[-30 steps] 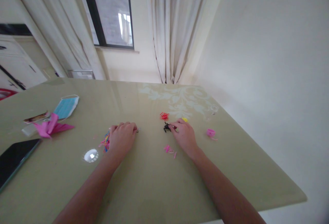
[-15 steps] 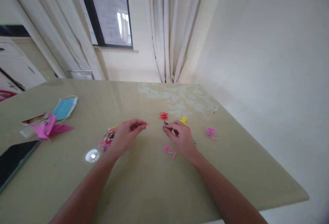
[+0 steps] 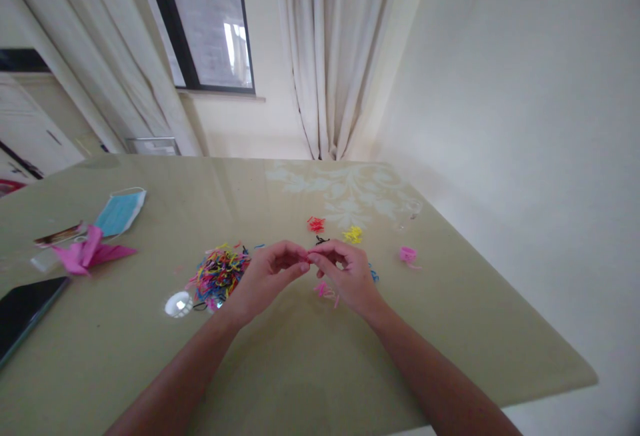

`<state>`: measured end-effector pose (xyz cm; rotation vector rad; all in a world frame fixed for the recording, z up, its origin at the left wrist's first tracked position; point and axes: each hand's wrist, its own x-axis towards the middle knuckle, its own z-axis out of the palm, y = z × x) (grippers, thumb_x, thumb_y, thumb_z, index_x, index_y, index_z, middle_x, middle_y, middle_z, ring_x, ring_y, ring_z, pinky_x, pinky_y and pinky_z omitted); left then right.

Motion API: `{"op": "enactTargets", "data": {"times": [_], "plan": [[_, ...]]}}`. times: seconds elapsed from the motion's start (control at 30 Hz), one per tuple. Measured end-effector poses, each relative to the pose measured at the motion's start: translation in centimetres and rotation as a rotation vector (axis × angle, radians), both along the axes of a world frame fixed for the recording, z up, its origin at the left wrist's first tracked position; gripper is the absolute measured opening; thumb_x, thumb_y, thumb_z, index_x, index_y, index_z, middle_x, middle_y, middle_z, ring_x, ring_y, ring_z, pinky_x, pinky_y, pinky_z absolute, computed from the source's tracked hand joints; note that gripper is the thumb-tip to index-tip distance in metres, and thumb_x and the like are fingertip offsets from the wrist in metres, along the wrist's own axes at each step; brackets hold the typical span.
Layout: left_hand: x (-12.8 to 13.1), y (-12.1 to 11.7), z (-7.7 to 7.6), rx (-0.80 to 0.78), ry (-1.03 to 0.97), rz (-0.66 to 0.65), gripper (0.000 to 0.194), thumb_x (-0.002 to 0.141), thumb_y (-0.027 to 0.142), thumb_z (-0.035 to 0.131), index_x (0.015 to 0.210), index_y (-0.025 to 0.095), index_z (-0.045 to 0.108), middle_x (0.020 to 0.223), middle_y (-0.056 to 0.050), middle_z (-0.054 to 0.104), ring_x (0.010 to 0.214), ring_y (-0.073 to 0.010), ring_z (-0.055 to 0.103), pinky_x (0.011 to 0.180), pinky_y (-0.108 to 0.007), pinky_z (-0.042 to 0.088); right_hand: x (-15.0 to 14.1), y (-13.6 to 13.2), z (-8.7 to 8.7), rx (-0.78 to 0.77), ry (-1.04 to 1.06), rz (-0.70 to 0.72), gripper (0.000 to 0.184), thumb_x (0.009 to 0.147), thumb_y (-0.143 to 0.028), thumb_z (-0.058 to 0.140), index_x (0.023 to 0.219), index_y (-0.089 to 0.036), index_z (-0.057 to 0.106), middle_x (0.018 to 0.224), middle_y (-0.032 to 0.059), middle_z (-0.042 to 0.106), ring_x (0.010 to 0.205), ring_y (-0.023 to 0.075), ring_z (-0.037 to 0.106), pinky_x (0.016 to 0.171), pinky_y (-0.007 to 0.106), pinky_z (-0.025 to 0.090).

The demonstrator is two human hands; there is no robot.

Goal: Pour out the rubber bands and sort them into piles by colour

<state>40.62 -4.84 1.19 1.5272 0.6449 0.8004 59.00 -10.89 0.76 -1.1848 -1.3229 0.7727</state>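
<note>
My left hand (image 3: 267, 279) and my right hand (image 3: 350, 276) meet fingertip to fingertip above the table. Both are closed in a pinch on a tiny red rubber band (image 3: 309, 259), mostly hidden by the fingers. Behind the left wrist lies a mixed heap of coloured rubber bands (image 3: 220, 273). Around my right hand are small single-colour piles: red bands (image 3: 316, 224), yellow bands (image 3: 353, 235), black bands (image 3: 321, 240) partly covered by the fingers, pink bands (image 3: 326, 293), and blue bands (image 3: 373, 273) partly behind the hand.
A clear dome-shaped piece (image 3: 179, 304) sits beside the heap. At left lie a phone (image 3: 30, 313), a pink folded paper bird (image 3: 90, 253) and a blue face mask (image 3: 120, 214). A pink coil (image 3: 408, 254) is at right, near the table's edge (image 3: 480, 269).
My left hand has left the mixed heap with a small red band and moved right to my right hand. The right hand has come off the black pile, its fingertips now meeting the left's.
</note>
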Motion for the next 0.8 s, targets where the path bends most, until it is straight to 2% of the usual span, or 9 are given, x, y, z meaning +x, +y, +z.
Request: {"op": "enactTargets", "data": {"times": [0.23,0.4,0.6,0.7,0.8], "plan": [[0.0,-0.1,0.0,0.064,0.055,0.09,0.03,0.086,0.045,0.077,0.094,0.017,0.073,0.088,-0.007,0.076,0.083,-0.0191,0.07,0.079,-0.031,0.055,-0.3,0.2,0.7,-0.046,0.192,0.056,0.017,0.084,-0.04,0.082,0.087,-0.023,0.083,0.076,0.0026,0.077,0.06,0.0154,0.071,0.056,0.025,0.056],[0.1,-0.1,0.7,0.053,0.065,0.155,0.033,0.082,0.05,0.078,0.091,0.019,0.071,0.085,-0.005,0.074,0.08,-0.0178,0.067,0.075,-0.029,0.054,0.0,-0.1,1.2,-0.036,0.254,0.058,0.015,0.084,-0.04,0.083,0.087,-0.026,0.085,0.081,0.0032,0.079,0.061,0.0139,0.065,0.06,0.027,0.055],[0.0,0.0,0.7,-0.028,-0.033,0.17,0.037,0.078,0.051,0.083,0.092,0.018,0.075,0.084,-0.003,0.073,0.078,-0.0159,0.064,0.075,-0.029,0.054,0.9,-0.3,1.1,0.024,0.359,0.15,0.017,0.085,-0.043,0.084,0.087,-0.027,0.086,0.078,0.003,0.077,0.055,0.0112,0.052,0.054,0.026,0.044],[-0.2,-0.1,0.7,-0.088,-0.102,0.178,0.036,0.078,0.051,0.084,0.093,0.019,0.079,0.086,-0.004,0.075,0.077,-0.0153,0.063,0.075,-0.029,0.053,1.0,-0.4,1.3,0.038,0.399,0.151,0.019,0.083,-0.045,0.085,0.084,-0.027,0.085,0.074,0.0022,0.074,0.054,0.0109,0.048,0.053,0.027,0.041],[-0.3,-0.3,0.9,-0.179,-0.201,0.139,0.038,0.073,0.052,0.089,0.09,0.019,0.08,0.079,-0.004,0.075,0.071,-0.0139,0.061,0.07,-0.027,0.052,1.0,-0.5,1.5,0.032,0.403,0.132,0.023,0.082,-0.049,0.086,0.082,-0.026,0.084,0.068,0.0011,0.07,0.052,0.0109,0.045,0.052,0.027,0.039]]}}
